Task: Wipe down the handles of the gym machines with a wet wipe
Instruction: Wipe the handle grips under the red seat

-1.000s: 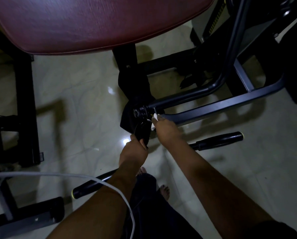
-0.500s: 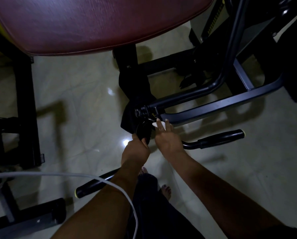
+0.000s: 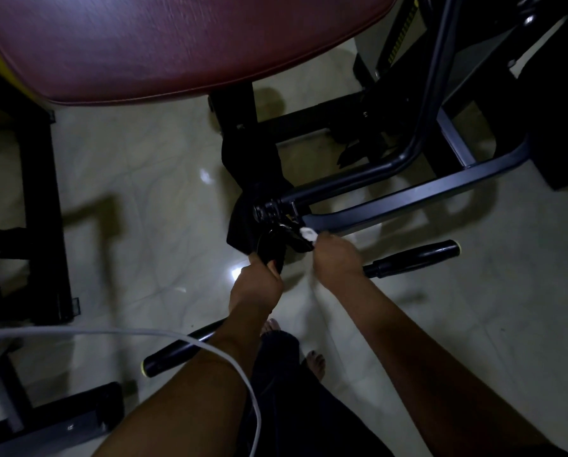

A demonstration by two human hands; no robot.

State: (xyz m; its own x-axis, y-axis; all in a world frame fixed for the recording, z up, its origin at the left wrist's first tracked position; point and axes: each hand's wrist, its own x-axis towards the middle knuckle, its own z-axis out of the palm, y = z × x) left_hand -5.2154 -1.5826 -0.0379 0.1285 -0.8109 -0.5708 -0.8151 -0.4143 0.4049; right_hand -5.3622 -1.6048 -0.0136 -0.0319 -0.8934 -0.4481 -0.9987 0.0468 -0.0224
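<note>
A small white wet wipe (image 3: pixel 307 233) sat bunched at the fingertips of the right hand (image 3: pixel 337 260), near the middle of the view. That hand's grip was closed tight on the wipe, pinching it against a dark metal piece just below the machine's pivot joint (image 3: pixel 269 209). The hand was slightly blurred, so the exact point of contact could not be made out.

Just to the left, the left hand (image 3: pixel 256 285) had its grip wrapped around a short black handle (image 3: pixel 271 247) hanging from the same joint, with the thumb across its front.

A long black grip bar (image 3: pixel 414 257) with a yellow end cap ran out to the right, passing behind the right hand. A matching bar (image 3: pixel 174 352) angled down to the left, partly hidden behind the left forearm.

From the joint, black frame tubes (image 3: pixel 408 199) swept up and away to the right. A broad maroon padded seat (image 3: pixel 177 44) filled the top of the view.

Everything stood on a pale, glossy tiled floor (image 3: pixel 144 192) showing small bright reflections. A white cable (image 3: pixel 111 333) curved in from the left edge and crossed over the left forearm. Bare toes (image 3: pixel 314 361) and dark trouser legs showed between the arms at the bottom.
</note>
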